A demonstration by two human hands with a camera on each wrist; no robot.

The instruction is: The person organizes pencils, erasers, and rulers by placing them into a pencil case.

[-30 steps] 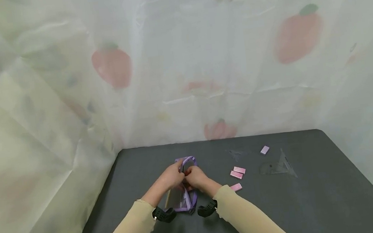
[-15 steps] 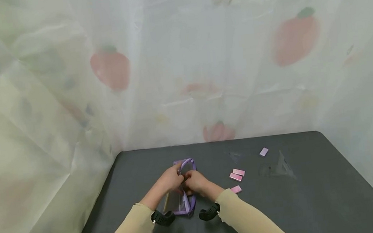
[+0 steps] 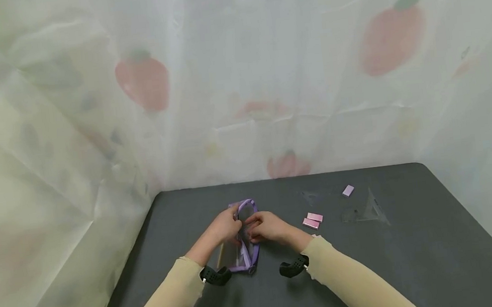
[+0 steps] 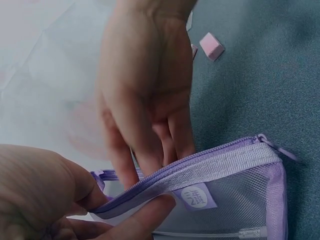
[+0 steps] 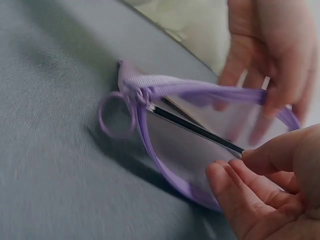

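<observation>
A purple mesh zip pouch (image 3: 243, 248) lies on the dark table (image 3: 419, 255), its mouth held open. My left hand (image 3: 225, 224) pinches the near zipper edge (image 4: 200, 167) between thumb and finger. My right hand (image 3: 266, 226) sits at the mouth, fingers reaching in. In the right wrist view its thumb and forefinger (image 5: 250, 165) pinch the end of a thin dark pen (image 5: 195, 129) that slants into the pouch (image 5: 180, 150). A ring pull (image 5: 116, 116) hangs at the pouch's end. Something pale and wooden shows through the mesh (image 3: 220, 255).
Two pink erasers (image 3: 313, 220) lie right of my hands, a lilac one (image 3: 348, 191) farther back. A clear set square (image 3: 367, 212) rests at right, another faint clear piece (image 3: 310, 197) behind. A fruit-print sheet (image 3: 237, 74) walls the back and sides.
My right hand and arm have shifted right and toward the pouch mouth. The sleeve now covers the pink eraser that lay near it. My left hand keeps its pinch.
</observation>
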